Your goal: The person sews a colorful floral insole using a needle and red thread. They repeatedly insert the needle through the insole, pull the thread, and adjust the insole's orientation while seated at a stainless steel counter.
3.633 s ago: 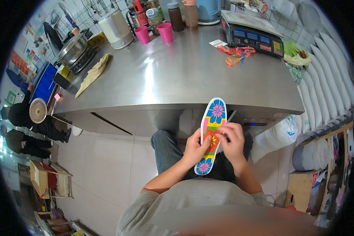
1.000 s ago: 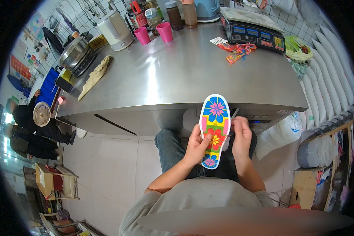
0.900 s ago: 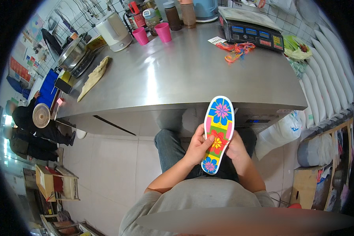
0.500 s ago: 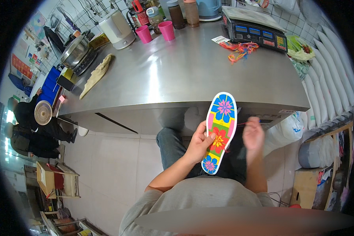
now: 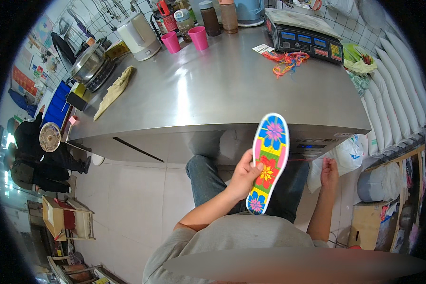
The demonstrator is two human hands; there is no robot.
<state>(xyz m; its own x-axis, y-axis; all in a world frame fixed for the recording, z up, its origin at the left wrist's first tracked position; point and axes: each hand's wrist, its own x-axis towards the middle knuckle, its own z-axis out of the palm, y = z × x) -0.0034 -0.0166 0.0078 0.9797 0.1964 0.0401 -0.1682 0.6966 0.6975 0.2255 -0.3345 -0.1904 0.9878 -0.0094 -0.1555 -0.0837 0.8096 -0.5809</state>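
Left hand (image 5: 244,179) pinches the multicoloured flower-patterned flat insole (image 5: 270,156) over dark denim jeans (image 5: 291,194); right hand (image 5: 330,172) curled well apart, can't tell on what; best hold insole steady, thin red thread (image 5: 298,160) evenly taut.

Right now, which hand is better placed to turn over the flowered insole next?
Probably the left hand: it grips the flowered insole, thumb on the patterned face. The right hand is apart from it, off to the right.
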